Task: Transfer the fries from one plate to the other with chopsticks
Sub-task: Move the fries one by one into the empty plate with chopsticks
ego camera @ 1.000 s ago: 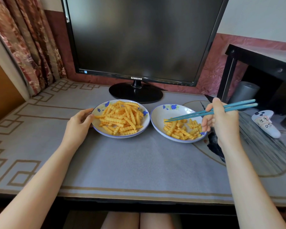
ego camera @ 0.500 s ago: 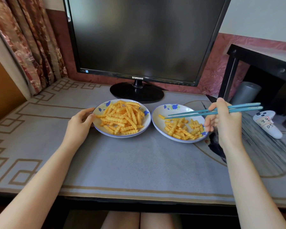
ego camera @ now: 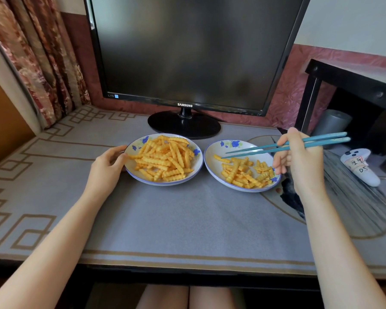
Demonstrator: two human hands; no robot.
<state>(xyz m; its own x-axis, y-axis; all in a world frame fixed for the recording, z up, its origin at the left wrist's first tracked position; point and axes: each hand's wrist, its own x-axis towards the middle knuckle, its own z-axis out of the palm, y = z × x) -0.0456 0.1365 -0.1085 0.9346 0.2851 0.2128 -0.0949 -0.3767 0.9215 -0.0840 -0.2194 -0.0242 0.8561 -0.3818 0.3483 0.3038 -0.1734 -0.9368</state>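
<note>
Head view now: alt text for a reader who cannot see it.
The right hand holds teal chopsticks, tips over the right plate of crinkle-cut fries, while the left hand holds the rim of the fuller left plate. Both sit on a grey mat before a dark Samsung monitor.

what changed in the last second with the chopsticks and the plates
The right hand raised the teal chopsticks a little, lifting their tips out of the fry pile on the right white blue-flowered plate; one crinkle-cut fry now lies apart at the pile's left edge, below the tips. The left hand still grips the rim of the fuller left plate; both plates stayed put.
</note>
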